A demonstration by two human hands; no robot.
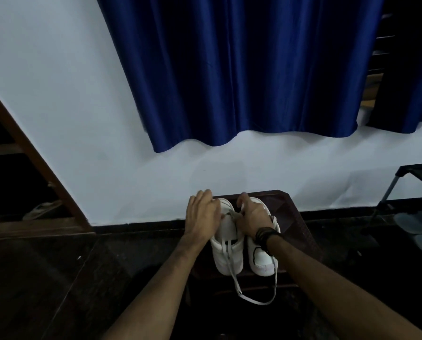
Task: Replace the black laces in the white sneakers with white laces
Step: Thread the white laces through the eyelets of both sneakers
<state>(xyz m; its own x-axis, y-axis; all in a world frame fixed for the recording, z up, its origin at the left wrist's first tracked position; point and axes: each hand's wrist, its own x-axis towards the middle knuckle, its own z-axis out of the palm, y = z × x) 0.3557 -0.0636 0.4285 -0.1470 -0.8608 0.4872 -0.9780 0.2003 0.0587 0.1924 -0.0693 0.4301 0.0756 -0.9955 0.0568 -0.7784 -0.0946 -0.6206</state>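
Observation:
Two white sneakers stand side by side on a dark stool (300,217), heels toward me. The left sneaker (227,251) carries a white lace (251,299) whose loose ends trail off the heel and loop down past the stool's edge. A short stretch of black lace (254,255) shows on the right sneaker (262,260). My left hand (202,214) rests over the left sneaker's toe side with fingers curved. My right hand (253,217) pinches the lace near the eyelets between the two shoes. The eyelets themselves are hidden under my hands.
A blue curtain (242,74) hangs on the white wall behind the stool. A dark wooden shelf frame (33,168) with sandals inside stands at left. A metal-legged rack (406,190) with footwear under it is at right. The floor is dark and glossy.

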